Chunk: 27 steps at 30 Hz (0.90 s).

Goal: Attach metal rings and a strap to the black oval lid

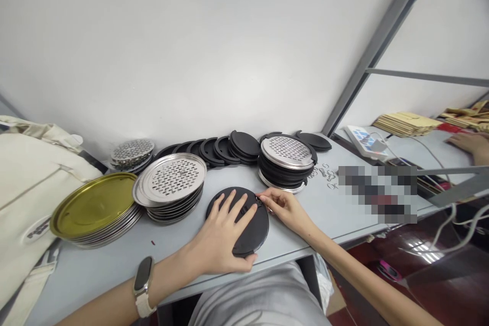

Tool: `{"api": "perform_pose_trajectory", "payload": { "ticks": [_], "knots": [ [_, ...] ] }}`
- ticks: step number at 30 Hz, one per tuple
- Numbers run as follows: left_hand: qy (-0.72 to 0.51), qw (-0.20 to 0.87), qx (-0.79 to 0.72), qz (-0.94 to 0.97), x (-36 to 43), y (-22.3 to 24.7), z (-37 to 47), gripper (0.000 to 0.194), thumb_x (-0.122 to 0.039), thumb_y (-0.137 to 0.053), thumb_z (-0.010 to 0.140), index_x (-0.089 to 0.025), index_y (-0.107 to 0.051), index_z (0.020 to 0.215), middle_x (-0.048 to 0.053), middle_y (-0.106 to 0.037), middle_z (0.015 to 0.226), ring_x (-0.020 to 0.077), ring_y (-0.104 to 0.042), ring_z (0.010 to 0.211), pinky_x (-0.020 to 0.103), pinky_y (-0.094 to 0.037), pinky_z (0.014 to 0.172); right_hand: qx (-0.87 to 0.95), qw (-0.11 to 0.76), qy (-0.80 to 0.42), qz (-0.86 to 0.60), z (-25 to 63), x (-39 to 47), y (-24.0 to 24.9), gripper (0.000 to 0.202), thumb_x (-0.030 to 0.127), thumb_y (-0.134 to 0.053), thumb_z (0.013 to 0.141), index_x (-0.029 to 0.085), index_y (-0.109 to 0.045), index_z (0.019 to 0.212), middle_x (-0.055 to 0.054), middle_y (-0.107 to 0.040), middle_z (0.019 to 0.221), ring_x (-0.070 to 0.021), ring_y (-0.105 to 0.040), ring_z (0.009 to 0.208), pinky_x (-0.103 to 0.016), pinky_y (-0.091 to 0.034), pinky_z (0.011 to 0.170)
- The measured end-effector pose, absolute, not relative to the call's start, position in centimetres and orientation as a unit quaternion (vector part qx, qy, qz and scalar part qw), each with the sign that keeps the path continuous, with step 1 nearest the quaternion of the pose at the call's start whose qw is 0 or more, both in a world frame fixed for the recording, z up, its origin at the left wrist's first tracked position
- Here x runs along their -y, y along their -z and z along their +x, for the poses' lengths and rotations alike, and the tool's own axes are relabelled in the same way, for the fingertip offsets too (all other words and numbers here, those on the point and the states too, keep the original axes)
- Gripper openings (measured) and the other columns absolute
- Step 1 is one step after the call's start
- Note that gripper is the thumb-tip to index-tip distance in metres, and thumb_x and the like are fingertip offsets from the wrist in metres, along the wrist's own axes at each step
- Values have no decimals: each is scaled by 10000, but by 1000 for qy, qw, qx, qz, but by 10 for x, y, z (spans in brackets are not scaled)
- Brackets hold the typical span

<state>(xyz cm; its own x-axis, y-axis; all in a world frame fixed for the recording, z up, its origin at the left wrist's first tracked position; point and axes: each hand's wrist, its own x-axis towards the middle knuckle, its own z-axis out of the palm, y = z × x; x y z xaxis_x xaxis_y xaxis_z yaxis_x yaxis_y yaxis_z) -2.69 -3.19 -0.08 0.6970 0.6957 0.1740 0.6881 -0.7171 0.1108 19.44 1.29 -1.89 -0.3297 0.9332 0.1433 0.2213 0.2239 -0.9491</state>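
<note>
Far to the left of my fingers (237,209) I have 1 cream bag (23,173), its strap (38,275) running down toward me. Beyond my fingers rises the white wall (183,51), and off to their right slants a grey metal frame (370,61). Farther right, past that, I see 1 white-and-blue box (364,141), a yellowish flat stack (407,125) and a co-worker's hand (473,145). Lower right of my fingers, a white cable (476,220) hangs above the dark red floor (362,267), where 1 pink item (389,270) lies, perhaps a phone case; it's too small to be sure.

Blk disc (255,231) smooth plast, gold plate (95,202) glossy metal, bag (28,178) matt cloth
</note>
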Motion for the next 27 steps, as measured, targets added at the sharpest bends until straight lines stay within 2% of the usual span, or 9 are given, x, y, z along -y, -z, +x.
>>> {"api": "perform_pose_trajectory", "payload": {
  "ticks": [12, 27],
  "knots": [
    [-94, 22, -379, 920, 32, 0, -26, 932, -446, -618, 670, -188, -247, 1484, 128, -187, 1551, 407, -108, 1410, 593, -116, 1112, 679, 389, -456, -422, 194, -13, 18, 317, 434, -541, 907, 134, -634, 861, 27, -477, 600, -109, -416, 557, -234, -305, 523],
    [-111, 18, -375, 920, 32, 1, -25, 939, -424, -644, 644, -193, -269, 1474, 128, -222, 1540, 421, -148, 1397, 606, -153, 1098, 688, 393, -436, -426, 193, -9, 19, 279, 405, -529, 919, 150, -605, 835, 27, -468, 626, -114, -425, 578, -236, -329, 542]
  ]
}}
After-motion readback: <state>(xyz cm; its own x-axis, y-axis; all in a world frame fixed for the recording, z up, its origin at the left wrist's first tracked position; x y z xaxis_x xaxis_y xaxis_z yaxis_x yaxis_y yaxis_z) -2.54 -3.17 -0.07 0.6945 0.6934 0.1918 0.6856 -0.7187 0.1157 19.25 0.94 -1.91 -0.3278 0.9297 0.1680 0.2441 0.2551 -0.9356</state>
